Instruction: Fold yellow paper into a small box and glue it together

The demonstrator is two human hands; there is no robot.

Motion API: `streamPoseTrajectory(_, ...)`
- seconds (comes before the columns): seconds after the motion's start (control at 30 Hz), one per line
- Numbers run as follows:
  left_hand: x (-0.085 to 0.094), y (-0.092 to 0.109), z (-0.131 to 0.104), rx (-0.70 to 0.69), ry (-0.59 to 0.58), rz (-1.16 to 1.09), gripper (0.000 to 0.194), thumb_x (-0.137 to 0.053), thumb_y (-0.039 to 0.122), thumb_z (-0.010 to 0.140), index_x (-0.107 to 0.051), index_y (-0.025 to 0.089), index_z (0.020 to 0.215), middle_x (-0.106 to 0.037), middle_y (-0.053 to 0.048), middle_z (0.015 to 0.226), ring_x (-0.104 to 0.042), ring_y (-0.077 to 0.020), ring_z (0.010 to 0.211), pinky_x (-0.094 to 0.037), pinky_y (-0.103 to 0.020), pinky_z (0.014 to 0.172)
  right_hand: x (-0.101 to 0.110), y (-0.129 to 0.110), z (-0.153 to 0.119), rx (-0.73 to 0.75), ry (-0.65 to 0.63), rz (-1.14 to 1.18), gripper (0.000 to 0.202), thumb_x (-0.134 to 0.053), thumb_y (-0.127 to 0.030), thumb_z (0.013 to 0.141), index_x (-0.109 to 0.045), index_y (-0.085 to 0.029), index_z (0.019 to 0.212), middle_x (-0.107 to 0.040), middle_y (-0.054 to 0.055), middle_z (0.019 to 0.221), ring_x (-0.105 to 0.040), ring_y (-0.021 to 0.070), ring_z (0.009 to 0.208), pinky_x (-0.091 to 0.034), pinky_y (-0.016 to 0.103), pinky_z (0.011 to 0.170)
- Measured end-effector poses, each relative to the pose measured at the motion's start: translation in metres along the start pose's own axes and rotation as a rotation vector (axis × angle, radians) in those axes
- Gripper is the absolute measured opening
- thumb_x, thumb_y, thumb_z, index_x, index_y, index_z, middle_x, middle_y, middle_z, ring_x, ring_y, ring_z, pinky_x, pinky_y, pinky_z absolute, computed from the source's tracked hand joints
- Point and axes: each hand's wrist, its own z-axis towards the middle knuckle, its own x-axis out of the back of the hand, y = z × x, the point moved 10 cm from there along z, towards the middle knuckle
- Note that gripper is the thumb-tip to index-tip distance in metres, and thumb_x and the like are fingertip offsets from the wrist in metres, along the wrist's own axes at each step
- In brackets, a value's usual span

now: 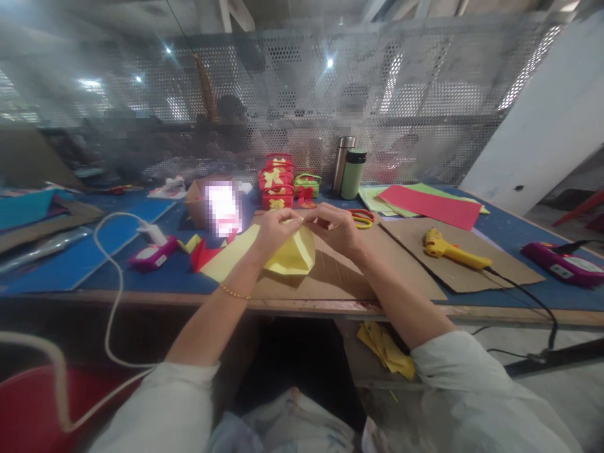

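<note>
A piece of folded yellow paper [297, 255], shaped like a small open box, hangs tilted over the brown cardboard [349, 277]. My left hand [279, 229] pinches its upper edge from the left. Close beside it, the closed fingertips of my right hand [338, 229] grip the same edge. Both sets of fingertips nearly meet, and the exact fold between them is hidden. Under my left forearm lies a flat pale yellow sheet [226, 258]. Scissors with red and yellow handles [362, 218] lie just beyond my right hand.
Red paper baskets [277, 182] and a green one [306, 184] stand at the back, near a green bottle [353, 173] and a steel flask [343, 163]. A yellow glue gun [453, 250] lies on cardboard at right. A bright phone [223, 209] leans at left.
</note>
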Motion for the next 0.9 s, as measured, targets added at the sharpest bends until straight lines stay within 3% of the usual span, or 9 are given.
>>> streamPoseTrajectory(0.17,0.0002,0.0004,0.0002,0.002,0.000,-0.010,0.017,-0.066,0.030,0.075,-0.064,0.019,0.063,-0.056,0.002,0.063,-0.048,-0.0135,0.063,-0.045,-0.032,0.069,0.0054,-0.0099,-0.0023,0.133,0.097,-0.101,0.017,-0.062,-0.029,0.093,-0.075,-0.022,0.083,-0.053,0.001,0.076,-0.049,0.0129,0.066,-0.041,0.025,0.060)
streamPoseTrajectory(0.27,-0.0004,-0.0015,0.0005,0.010,-0.001,-0.028,0.016,-0.065,0.030,0.075,-0.065,0.019,0.064,-0.056,0.002,0.063,-0.048,-0.0136,0.062,-0.046,-0.033,0.070,0.0020,-0.0080,-0.0034,0.148,0.078,-0.145,0.017,-0.061,-0.025,0.093,-0.074,-0.023,0.082,-0.049,0.000,0.073,-0.047,0.0131,0.066,-0.040,0.025,0.061)
streamPoseTrajectory(0.9,0.0006,-0.0059,0.0007,0.041,0.005,-0.055,0.018,-0.065,0.034,0.074,-0.066,0.018,0.066,-0.055,0.003,0.063,-0.045,-0.0125,0.064,-0.038,-0.030,0.067,0.0002,-0.0110,-0.0075,0.252,0.087,-0.169,0.018,-0.061,-0.023,0.096,-0.076,-0.021,0.088,-0.056,0.002,0.078,-0.056,0.0127,0.071,-0.045,0.024,0.063)
